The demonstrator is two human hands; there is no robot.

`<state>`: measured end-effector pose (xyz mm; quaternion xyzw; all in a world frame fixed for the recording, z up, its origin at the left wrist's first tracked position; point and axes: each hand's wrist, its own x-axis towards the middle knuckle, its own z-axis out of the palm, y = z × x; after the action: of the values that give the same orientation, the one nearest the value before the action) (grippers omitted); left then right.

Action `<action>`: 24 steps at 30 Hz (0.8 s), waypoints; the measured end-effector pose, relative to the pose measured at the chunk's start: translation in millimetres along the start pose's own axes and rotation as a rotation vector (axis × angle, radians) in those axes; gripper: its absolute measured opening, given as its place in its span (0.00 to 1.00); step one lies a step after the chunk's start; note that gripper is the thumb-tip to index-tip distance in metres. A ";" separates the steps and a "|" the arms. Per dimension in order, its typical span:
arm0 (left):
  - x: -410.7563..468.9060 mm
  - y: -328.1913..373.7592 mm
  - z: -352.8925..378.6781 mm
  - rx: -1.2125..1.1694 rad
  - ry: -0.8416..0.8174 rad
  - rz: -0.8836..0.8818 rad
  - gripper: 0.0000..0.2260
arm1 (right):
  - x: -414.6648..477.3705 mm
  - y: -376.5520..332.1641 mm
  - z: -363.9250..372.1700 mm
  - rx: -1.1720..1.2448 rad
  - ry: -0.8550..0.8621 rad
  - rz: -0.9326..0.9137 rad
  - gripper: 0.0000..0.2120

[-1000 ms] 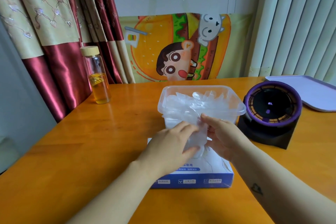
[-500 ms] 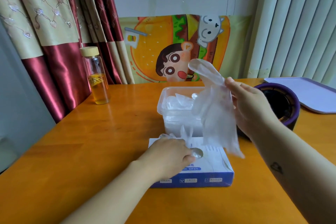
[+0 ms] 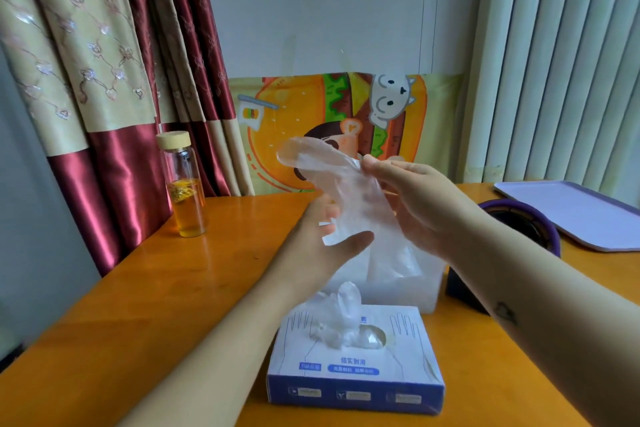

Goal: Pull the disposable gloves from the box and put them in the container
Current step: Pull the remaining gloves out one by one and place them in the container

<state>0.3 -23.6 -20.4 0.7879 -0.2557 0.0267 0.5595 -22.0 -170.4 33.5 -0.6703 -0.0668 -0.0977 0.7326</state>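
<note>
Currently lifted glove [image 3: 349,191]: clear film hanging in the air in front of the container, likely on its way in.
Right hand [image 3: 422,204]: pinches the glove's upper end, held high so the length hangs free.
Left hand [image 3: 311,246]: thumb in front, fingers behind the lower film, grasping it, probably to gather it.
Container [image 3: 429,291]: translucent, just beyond the box, mostly hidden by the hands.
Box [image 3: 356,381]: nearest; next glove [image 3: 339,319] pokes from its opening, ready for pulling.
Bottle [image 3: 185,184]: far left, well apart.
</note>
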 end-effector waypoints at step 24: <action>69.6 -23.3 -12.2 -1.105 0.621 -0.404 0.12 | 16.6 57.6 13.5 0.051 0.125 0.031 0.39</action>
<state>73.8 -32.9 -13.2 0.3734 0.0941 0.0122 0.9228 8.0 -153.1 -17.3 -0.6451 -0.0130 -0.1264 0.7535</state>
